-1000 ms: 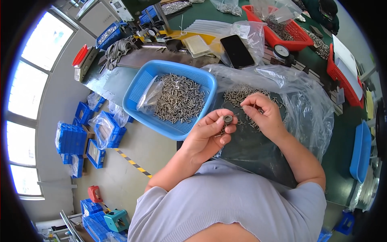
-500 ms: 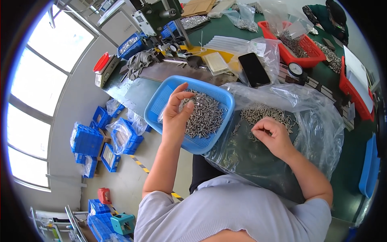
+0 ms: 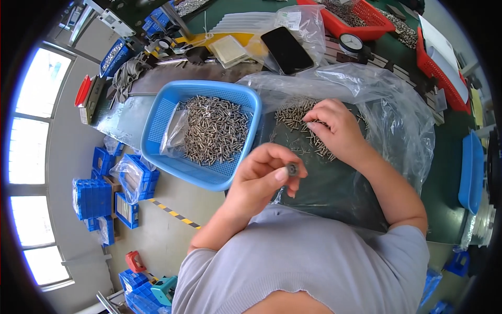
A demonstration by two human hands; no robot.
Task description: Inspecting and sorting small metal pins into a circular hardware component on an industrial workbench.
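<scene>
Sorting small metal pins at a green workbench.
Crumpled clear plastic bag (image 3: pixel 397 110) right of centre; blue plastic mesh basket (image 3: pixel 157 125) left; right hand (image 3: pixel 337 128), fingers together on loose pins (image 3: pixel 293 112); left hand (image 3: pixel 259 180) pinches small dark round part (image 3: pixel 292 169), centre.

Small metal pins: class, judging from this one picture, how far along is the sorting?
Done: the blue basket holds a large heap of small metal pins. In hand: the left hand pinches a small dark ring, and the right hand picks at loose pins on the plastic sheet. Left: that scattered pile.
</scene>
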